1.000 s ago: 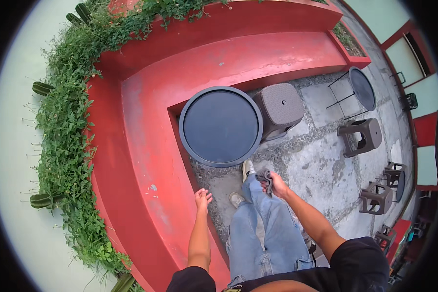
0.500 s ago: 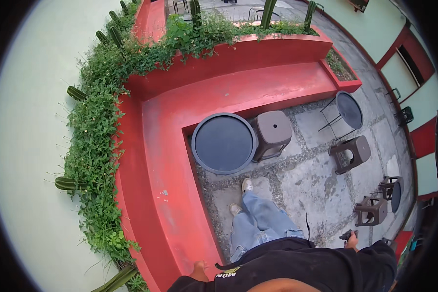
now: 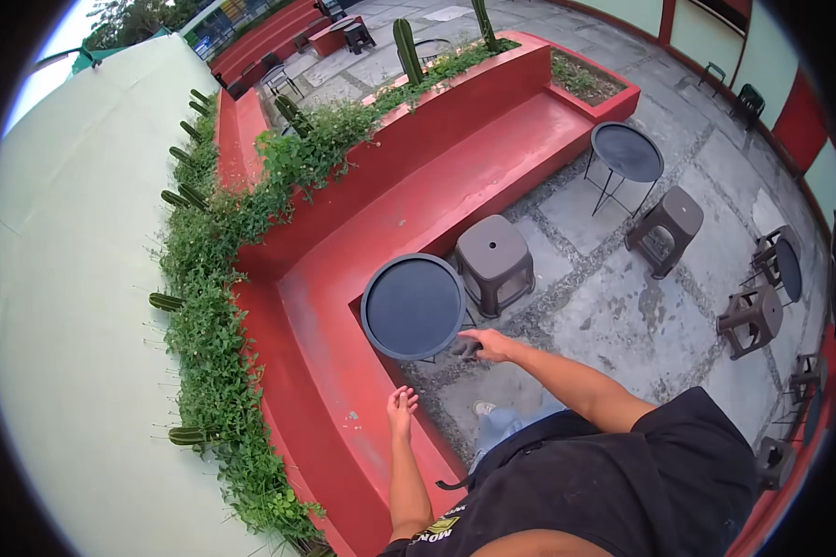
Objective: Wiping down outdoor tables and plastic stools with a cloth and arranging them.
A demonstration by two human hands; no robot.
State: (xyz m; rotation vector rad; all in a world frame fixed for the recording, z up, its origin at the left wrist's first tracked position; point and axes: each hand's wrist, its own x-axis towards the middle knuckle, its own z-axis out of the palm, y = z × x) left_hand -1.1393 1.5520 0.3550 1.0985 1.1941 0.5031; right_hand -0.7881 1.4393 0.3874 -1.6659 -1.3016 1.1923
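My right hand (image 3: 489,345) reaches forward to the near right edge of a round black tray table (image 3: 413,306). Its fingers close around a small, dark, bunched thing (image 3: 466,348) that looks like a cloth; blur hides its exact kind. My left hand (image 3: 402,401) is raised over the red bench (image 3: 320,371), fingers loosely bent and apart, with nothing in it. It is below the tabletop in the view and not touching it. A brown plastic stool (image 3: 494,251) with a hole in its seat stands just right of the table.
A planter of green vines (image 3: 218,371) and cacti runs behind the L-shaped bench, along a pale wall (image 3: 84,306). To the right are another black tray table (image 3: 627,151), a brown stool (image 3: 667,227) and several more stools and tables on grey stone paving (image 3: 604,325).
Both hands have come up and forward from beside my body, the right one carrying the dark bunched thing to the table's edge. The view has tilted and turned.
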